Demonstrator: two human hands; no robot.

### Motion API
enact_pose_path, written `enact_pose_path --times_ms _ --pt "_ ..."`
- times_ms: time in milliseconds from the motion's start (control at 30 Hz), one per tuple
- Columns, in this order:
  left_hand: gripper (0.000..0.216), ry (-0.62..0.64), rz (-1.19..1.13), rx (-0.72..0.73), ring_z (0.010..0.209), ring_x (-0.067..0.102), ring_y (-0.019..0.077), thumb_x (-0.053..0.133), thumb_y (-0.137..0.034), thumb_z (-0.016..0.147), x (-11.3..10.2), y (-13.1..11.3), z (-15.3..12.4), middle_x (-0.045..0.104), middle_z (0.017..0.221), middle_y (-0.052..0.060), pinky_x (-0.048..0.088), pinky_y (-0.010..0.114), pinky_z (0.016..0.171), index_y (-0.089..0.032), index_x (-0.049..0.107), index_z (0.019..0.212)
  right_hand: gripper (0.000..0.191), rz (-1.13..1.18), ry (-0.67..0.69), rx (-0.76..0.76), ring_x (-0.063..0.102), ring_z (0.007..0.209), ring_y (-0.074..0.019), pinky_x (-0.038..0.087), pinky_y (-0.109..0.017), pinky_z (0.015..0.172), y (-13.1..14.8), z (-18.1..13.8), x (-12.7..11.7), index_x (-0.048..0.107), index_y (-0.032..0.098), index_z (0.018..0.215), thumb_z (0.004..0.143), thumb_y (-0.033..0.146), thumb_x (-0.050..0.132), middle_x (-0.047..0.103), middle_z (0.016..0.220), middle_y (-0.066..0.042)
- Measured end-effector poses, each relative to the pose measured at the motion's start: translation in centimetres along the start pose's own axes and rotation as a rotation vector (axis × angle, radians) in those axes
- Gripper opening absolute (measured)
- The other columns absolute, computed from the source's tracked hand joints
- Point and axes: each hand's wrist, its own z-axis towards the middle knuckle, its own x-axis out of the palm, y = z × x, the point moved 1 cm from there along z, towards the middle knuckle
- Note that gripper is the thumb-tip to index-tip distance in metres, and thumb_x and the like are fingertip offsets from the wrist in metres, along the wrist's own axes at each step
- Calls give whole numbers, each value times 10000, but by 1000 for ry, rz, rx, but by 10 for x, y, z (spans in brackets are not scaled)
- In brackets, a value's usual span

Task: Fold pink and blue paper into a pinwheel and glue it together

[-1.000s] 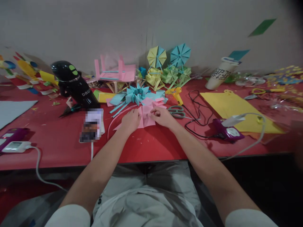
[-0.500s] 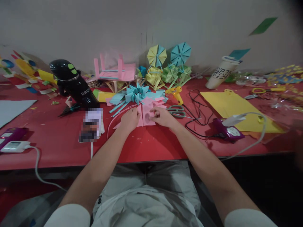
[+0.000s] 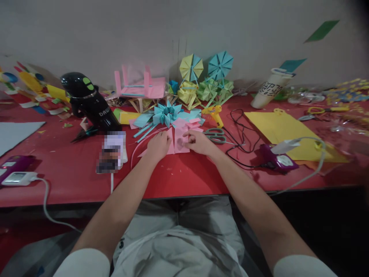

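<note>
— Head view first: where to find the pink folded paper [image 3: 178, 140]?

— Flat on the red table [image 3: 187, 177], near the middle, touched by both hands.

— State of the left hand [image 3: 158, 147]?

— Curled, knuckles up, fingertips bent down onto the paper's left flap. Seems to pin it against the tabletop.

— And the right hand [image 3: 198, 142]?

— Closed in a pinch on the paper's right part, with thumb and forefinger together over a fold near the sheet's middle.

— So, relative to the fingers?

— Directly under and between them. Left edge beneath the left fingertips, centre caught in the right-hand pinch, upper flaps poking out past both hands towards the wall.

— Any writing to read?

— "DAW" in white on the black appliance [image 3: 92, 104], tilted over at the left; cannot read past those letters. Black lettering on the white paper cup [image 3: 269, 90], leaning at the back right, too small to make out. Nothing legible on the blurred-out phone [image 3: 112, 152], just left of the left hand.

— Around the paper?

— Green-handled scissors [image 3: 215, 135] just right of the right hand. Yellow glue gun [image 3: 215, 114] behind those. Blue folded paper star [image 3: 165, 114] just beyond the pink paper. Yellow sheet [image 3: 285, 132] well off to the right, with a purple device [image 3: 276, 161] and white cable at its near edge.
</note>
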Motion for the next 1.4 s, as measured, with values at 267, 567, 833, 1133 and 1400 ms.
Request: enact_pose_path --times_ms 267,567,833,1133,1400 --pt "199 12 -7 -11 1107 614 250 426 -282 983 -2 -1 -1 661 1161 127 473 357 904 -175 577 1056 336 -10 4 -11 469 515 -98 365 -244 553 -1 0 -1 587 159 1030 742 303 682 541 573 67" --pt "202 -4 -10 1 1098 617 254 432 -286 982 1 1 1 666 1146 127 474 357 893 -164 579 1047 324 -21 -6 -22 459 524 -101 360 -250 562 -3 -1 -4 587 157 1013 727 283 670 534 580 63" --pt "184 -23 -35 -11 1086 616 239 440 -287 976 2 3 0 654 1129 123 472 350 893 -175 574 1034 305 -75 -81 -60 489 588 -117 406 -265 609 -8 2 -5 632 157 997 725 289 675 552 657 30" --pt "446 -19 -146 -3 1169 577 257 614 -395 885 -4 5 -4 574 1276 150 470 374 990 -142 555 1248 219 -243 -261 -6 551 681 -156 471 -323 728 -6 1 -11 689 151 970 773 206 610 662 821 -59" --pt "302 -59 -171 37 1012 625 205 563 -264 900 -6 12 1 622 1084 97 485 327 950 -182 696 1159 221 -322 -404 -47 572 780 -198 498 -373 801 -8 2 -17 699 155 944 733 186 645 609 955 -102"
